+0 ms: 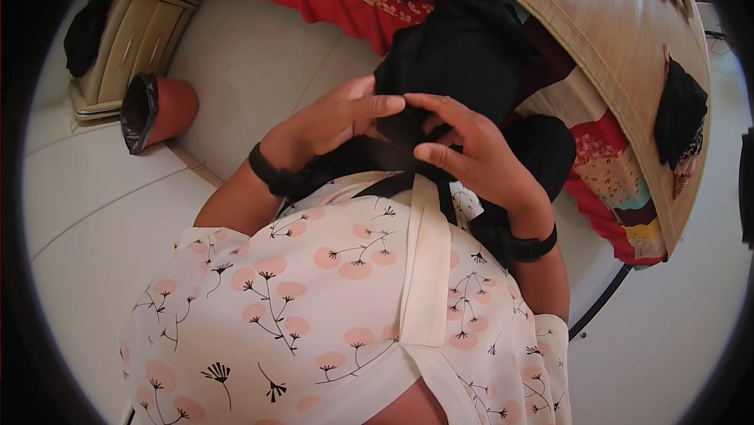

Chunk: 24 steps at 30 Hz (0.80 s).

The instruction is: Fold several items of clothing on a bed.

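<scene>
My left hand (347,113) is raised in front of my waist, thumb stretched to the right. Its other fingers are partly hidden, so whether they pinch any cloth cannot be told. Opposite it, my right hand (471,142) has its thumb and forefinger apart, the forefinger's tip close beside the left thumb. Black cloth (465,54) lies just beyond and beneath both hands; whether it is a loose garment or clothing on my leg is unclear. A black-covered knee (545,151) shows to the right. Dark bands circle both wrists. A cream sash (427,260) hangs down my floral-print top (330,307).
A bed with a woven mat (577,12) and a red patterned bedcover (612,171) curves along the right. Dark clothing (680,113) lies on it. At left, a lined red bin (174,110) stands by a cream bedside cabinet (138,42) on the tiled floor (112,195).
</scene>
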### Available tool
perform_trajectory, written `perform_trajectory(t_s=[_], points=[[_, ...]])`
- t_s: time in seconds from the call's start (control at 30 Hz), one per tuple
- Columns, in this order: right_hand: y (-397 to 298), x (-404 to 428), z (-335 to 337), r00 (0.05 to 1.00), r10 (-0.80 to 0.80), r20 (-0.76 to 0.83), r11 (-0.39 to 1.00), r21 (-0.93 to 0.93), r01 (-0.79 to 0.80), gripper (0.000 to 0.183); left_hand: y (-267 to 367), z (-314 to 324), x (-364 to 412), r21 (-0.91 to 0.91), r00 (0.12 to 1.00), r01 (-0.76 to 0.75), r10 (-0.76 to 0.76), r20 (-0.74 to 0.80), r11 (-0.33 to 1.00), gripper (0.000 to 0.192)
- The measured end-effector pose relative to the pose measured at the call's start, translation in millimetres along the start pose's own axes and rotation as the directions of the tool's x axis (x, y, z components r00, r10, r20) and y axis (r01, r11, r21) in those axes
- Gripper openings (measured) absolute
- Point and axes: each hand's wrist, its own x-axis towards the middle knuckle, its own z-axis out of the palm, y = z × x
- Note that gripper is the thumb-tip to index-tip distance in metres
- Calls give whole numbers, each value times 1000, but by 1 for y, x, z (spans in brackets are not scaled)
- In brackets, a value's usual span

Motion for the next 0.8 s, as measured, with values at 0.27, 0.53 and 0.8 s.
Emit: perform_trajectory(t_s=[0.27,0.53,0.8], points=[[16,-14,-8,994,-108,-7,945,308,105,44,-15,-5,24,197,971,125,-79,-224,972,33],[45,-48,-24,816,-140,-561,958,133,255,52,6,12,4,-128,999,-1,-4,-40,992,48],[40,-45,-1,889,-351,-293,858,-481,181,113,12,10,-8,-417,989,44,18,144,908,48]])
